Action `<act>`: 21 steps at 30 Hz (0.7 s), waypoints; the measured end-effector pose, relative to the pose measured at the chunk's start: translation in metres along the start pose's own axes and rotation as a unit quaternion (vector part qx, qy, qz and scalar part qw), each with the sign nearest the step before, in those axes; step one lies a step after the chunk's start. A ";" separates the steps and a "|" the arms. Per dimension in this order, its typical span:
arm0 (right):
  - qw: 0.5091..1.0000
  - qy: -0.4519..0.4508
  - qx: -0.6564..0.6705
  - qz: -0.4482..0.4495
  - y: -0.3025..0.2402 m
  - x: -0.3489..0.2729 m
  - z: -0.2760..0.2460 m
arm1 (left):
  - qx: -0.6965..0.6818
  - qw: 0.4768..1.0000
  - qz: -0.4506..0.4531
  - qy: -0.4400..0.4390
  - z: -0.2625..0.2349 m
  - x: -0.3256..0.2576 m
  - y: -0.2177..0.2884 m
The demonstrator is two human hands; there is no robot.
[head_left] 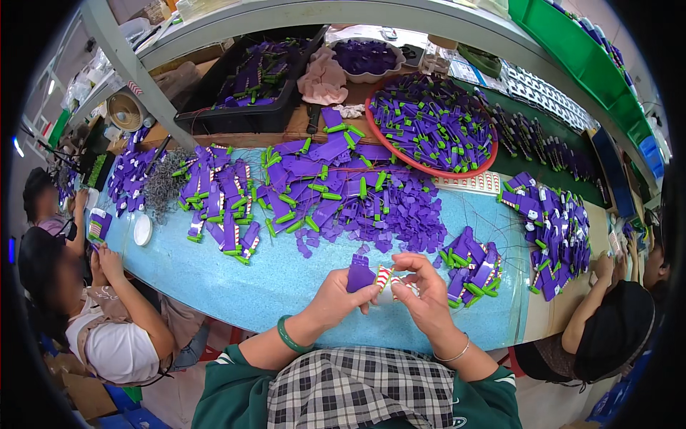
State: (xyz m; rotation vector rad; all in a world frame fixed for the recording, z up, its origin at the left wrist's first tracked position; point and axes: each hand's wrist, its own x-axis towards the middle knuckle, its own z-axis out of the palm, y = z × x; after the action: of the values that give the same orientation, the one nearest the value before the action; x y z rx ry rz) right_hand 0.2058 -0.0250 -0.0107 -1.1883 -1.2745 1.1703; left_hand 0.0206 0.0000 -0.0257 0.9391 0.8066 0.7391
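In front of me my left hand [341, 294] is closed on a flat purple plastic part [359, 274]. A red-and-white chevron sticker [384, 274] shows at the part's right end, by my left thumb. Close on the right, my right hand [427, 294] has its thumb and fingers bent around a small chevron-striped strip [397, 283]. The fingers partly hide the strip, so I cannot tell if it touches the purple part. Just beyond my hands spreads a heap of small purple pieces [400, 214].
Purple parts with green ends [471, 264] lie right of my hands, beside a larger pile [557, 236]. A red basin [493, 154] and a black tray [286, 104] hold more. Chevron sticker sheets [468, 182] lie behind. People sit at both sides; a shelf beam [321, 25] crosses above.
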 end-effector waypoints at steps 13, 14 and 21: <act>0.998 -0.020 0.043 0.039 0.018 0.000 0.013 | -0.220 0.972 -0.043 -0.068 0.003 -0.003 -0.007; 0.999 -0.020 0.034 0.036 0.020 0.000 0.013 | -0.228 0.970 -0.043 -0.068 0.004 -0.003 -0.007; 0.995 -0.009 0.089 0.052 0.026 -0.003 0.011 | -0.247 0.965 -0.043 -0.073 0.006 -0.003 -0.004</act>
State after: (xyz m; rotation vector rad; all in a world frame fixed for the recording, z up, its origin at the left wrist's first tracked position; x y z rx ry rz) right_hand 0.1955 -0.0273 -0.0377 -1.1259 -1.1076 1.3436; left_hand 0.0248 -0.0064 -0.0261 0.4986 0.4950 0.7406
